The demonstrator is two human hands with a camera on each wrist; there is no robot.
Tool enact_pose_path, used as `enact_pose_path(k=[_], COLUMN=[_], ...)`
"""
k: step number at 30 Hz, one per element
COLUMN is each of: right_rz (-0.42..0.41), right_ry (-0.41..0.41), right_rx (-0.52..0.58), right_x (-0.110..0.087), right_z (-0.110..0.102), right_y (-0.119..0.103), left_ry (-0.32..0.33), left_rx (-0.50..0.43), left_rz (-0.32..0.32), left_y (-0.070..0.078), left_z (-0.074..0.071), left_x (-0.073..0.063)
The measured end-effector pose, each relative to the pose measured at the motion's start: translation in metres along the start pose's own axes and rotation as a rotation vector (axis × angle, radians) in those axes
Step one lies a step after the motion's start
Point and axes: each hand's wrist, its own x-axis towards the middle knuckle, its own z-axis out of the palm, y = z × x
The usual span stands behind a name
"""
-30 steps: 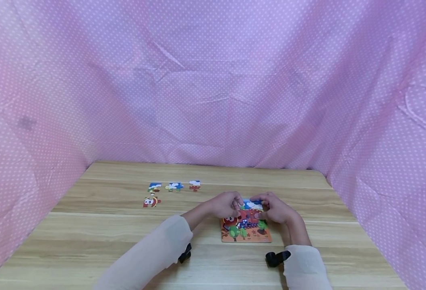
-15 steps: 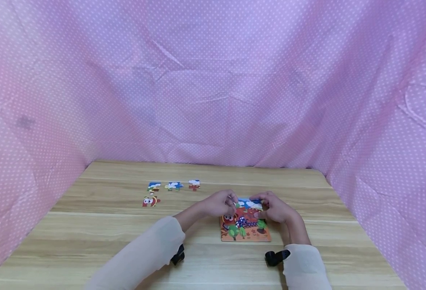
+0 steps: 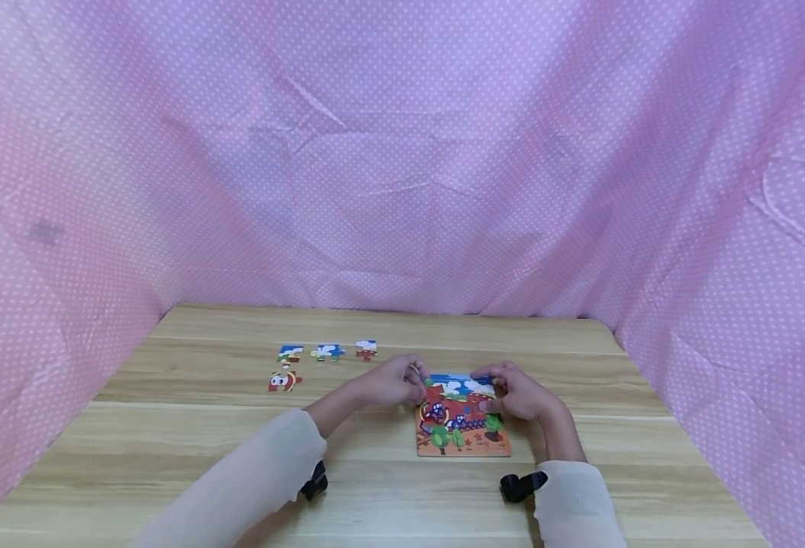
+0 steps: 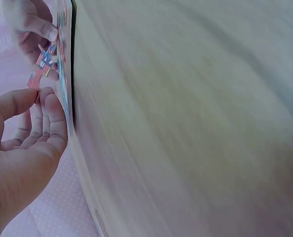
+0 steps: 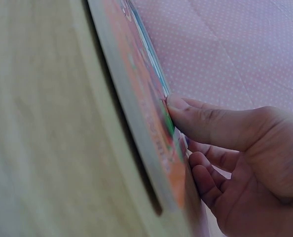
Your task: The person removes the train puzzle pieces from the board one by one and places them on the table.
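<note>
A square jigsaw puzzle [image 3: 467,441] with a farm picture lies on the table in the head view, blue sky along its far edge. My left hand [image 3: 396,379] is at its upper left, thumb and forefinger pinching a red puzzle piece [image 4: 44,64] with a blue tractor on it. That piece tilts over the left part of the puzzle. On the puzzle's upper right is my right hand [image 3: 517,392], fingers spread, with one finger at the far edge and the thumb resting on the picture. The right wrist view has this thumb [image 5: 205,121] against the picture's surface.
Several loose puzzle pieces lie to the left: a face piece [image 3: 284,380], a sky piece [image 3: 291,353], another sky piece [image 3: 328,352] and a red-and-white one [image 3: 366,349]. Pink dotted cloth [image 3: 402,152] hangs around the wooden table [image 3: 238,434].
My left hand has moved left across the puzzle with the piece, showing more of the picture's middle and sky. My right hand has stayed in place.
</note>
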Motion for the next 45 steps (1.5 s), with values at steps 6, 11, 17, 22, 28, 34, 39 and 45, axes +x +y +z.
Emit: enact_pose_path(k=[6,11,17,22,28,34,39,45], right_rz=[0.008,0.006,0.010,0.010,0.008,0.008,0.008,0.010], right_ry=[-0.003,-0.003,-0.002,0.001,0.001,0.005,0.006,0.005], right_rx=[0.009,0.014,0.024,0.026,0.025,0.016,0.018,0.019], right_x=[0.000,0.000,0.000,0.000,0.000,0.000,0.001,0.001], right_z=[0.000,0.001,0.001,0.001,0.001,0.001,0.001,0.001], right_y=[0.001,0.000,0.001,0.001,0.001,0.001,0.001,0.001], left_ry=[0.019,0.030,0.046,0.071,0.094,0.121,0.150,0.183], left_rx=[-0.012,-0.019,-0.015,0.018,0.034,0.044,0.041,0.031], left_rz=[-0.006,-0.010,-0.018,-0.036,-0.041,-0.020,-0.018,-0.022], left_y=[-0.007,-0.010,-0.014,-0.018,-0.024,-0.028,-0.028,-0.034], left_z=[-0.013,-0.023,-0.035,-0.045,-0.059,-0.077,-0.092,-0.106], left_x=[-0.006,-0.013,-0.022,-0.029,-0.037,-0.047,-0.055,-0.061])
